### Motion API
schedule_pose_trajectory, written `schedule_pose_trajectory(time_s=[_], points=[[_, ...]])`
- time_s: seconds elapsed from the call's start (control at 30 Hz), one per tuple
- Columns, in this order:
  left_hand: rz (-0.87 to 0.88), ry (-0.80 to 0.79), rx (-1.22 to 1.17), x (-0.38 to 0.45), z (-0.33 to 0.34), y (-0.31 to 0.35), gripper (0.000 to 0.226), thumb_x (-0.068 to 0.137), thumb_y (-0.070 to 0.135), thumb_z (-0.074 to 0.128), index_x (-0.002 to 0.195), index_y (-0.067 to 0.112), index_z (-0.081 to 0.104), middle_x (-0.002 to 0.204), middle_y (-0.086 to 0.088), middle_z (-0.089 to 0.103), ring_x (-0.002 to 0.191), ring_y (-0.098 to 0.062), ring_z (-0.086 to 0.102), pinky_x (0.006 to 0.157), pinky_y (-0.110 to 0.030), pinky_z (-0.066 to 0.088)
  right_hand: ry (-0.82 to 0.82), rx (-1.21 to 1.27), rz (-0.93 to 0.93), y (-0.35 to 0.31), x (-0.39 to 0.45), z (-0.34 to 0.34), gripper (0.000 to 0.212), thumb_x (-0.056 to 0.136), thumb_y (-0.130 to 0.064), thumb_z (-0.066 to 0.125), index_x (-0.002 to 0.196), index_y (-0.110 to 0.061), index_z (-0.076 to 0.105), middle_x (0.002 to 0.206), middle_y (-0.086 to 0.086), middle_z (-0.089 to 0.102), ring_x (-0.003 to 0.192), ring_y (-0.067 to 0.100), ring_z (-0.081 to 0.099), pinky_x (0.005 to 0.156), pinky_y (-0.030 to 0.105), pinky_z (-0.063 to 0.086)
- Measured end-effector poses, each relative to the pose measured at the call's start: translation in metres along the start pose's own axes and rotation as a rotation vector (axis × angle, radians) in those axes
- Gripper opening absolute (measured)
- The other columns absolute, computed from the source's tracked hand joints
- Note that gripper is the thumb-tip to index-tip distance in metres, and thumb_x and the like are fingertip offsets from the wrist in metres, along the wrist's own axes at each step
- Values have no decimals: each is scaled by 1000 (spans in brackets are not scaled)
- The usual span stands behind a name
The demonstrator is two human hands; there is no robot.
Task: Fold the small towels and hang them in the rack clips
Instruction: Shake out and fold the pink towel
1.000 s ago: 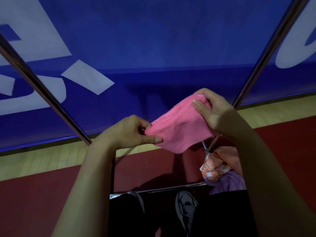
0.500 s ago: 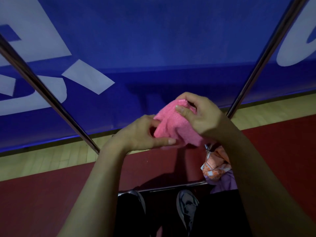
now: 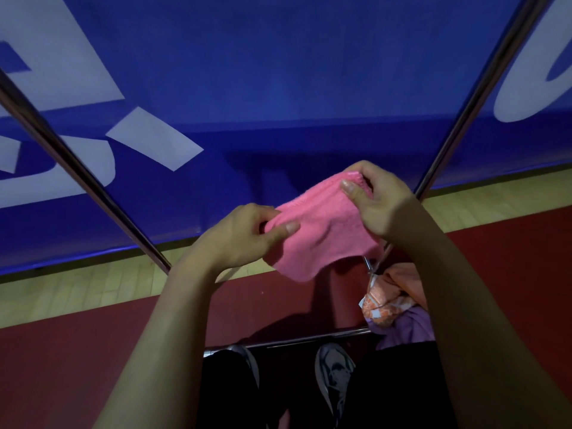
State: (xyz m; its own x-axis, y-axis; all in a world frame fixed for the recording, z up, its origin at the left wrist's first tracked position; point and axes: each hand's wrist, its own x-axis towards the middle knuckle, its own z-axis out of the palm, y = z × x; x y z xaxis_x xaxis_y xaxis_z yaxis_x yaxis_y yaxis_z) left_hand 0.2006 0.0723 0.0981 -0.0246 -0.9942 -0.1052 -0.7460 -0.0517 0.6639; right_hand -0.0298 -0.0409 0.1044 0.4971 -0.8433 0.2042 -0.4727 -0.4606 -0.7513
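Since half a second ago the two hands have drawn apart again, and the pink towel (image 3: 322, 233), which was bunched between them, is stretched out flat once more. The left hand (image 3: 247, 239) pinches the towel's near-left corner between thumb and curled fingers. The right hand (image 3: 380, 202) grips the far-right corner higher up, its thumb lying over the cloth. The towel hangs in the air between them, tilted up toward the right, with its lower edge sagging free.

Two shiny metal poles of the rack frame the scene: the left pole (image 3: 77, 178) slants down behind the left forearm, and the right pole (image 3: 470, 100) runs down behind the right hand. A low crossbar (image 3: 312, 337) joins them near the floor. Beyond stands a blue banner (image 3: 278, 72) with big white letters. Below it lies a strip of pale wooden floor (image 3: 77, 289), then a dark red mat (image 3: 93, 351).

Under the right forearm sits a heap of other towels, an orange patterned one (image 3: 383, 305) on top of a purple one (image 3: 405, 331). A metal clip (image 3: 370, 267) shows just above the heap, partly hidden. The person's shoes (image 3: 332, 370) stand by the crossbar.
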Motion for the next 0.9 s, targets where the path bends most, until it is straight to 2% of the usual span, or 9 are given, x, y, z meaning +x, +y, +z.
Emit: schedule_pose_trajectory(time_s=[0.1,0.2,0.33,0.4,0.53,0.67,0.73,0.8,0.9], points=[[54,17,-135,-3,-4,6,34,106,43,55,92,18,73,74,-9,68,60,-20,61,56,-31,50,-22,-41,38,8,0,-3,12,102,-26,57,109,-18,63,93,-5,66,82,9,59,65,7,40],[105,49,-146,-4,-3,11,48,96,59,63,90,14,76,75,-18,67,59,-30,58,53,-38,48,-141,-121,31,18,-3,3,12,100,-23,58,110,-19,63,90,-9,66,86,14,61,73,21,42],[105,55,-163,-4,3,19,56,81,71,69,85,16,79,70,-14,67,52,-21,51,50,-40,45,-321,95,51,5,-10,27,45,87,-57,62,116,-22,63,94,-10,71,86,1,68,82,23,53],[99,43,-172,-5,1,19,57,80,72,70,85,16,79,73,-17,66,54,-19,50,51,-44,44,-406,117,14,-4,-11,38,43,90,-55,60,118,-23,61,98,-13,71,88,-1,68,80,18,52],[78,-4,-224,-15,-14,21,45,77,66,78,95,26,83,85,0,79,75,-26,74,71,-49,59,-447,210,-29,-13,-13,35,17,101,-32,60,113,-21,65,97,-13,68,88,-1,66,74,12,48],[16,-80,-217,-19,-20,19,40,67,47,87,100,25,84,95,10,81,93,-26,76,87,-46,58,-568,305,-56,-20,-18,28,19,92,-32,73,110,-27,69,101,-18,70,97,-2,66,90,20,53],[-1,-125,-173,-19,-21,17,42,65,49,87,101,28,84,98,11,81,98,-24,76,90,-43,59,-661,191,-37,-21,-20,32,40,83,-46,80,119,-35,66,118,-20,67,111,-1,64,99,25,52],[5,-171,-173,-21,-24,20,38,65,47,86,100,32,83,101,19,80,97,-4,75,89,-25,58,-719,-19,-48,-21,-21,39,56,75,-59,81,123,-38,62,126,-19,63,114,2,61,99,25,51],[-5,-169,-188,-23,-28,20,38,63,59,82,97,40,82,101,20,79,93,0,75,86,-25,60,-747,-229,-119,-18,-18,46,22,85,-47,76,88,-32,60,92,-9,65,87,13,61,76,30,48]])
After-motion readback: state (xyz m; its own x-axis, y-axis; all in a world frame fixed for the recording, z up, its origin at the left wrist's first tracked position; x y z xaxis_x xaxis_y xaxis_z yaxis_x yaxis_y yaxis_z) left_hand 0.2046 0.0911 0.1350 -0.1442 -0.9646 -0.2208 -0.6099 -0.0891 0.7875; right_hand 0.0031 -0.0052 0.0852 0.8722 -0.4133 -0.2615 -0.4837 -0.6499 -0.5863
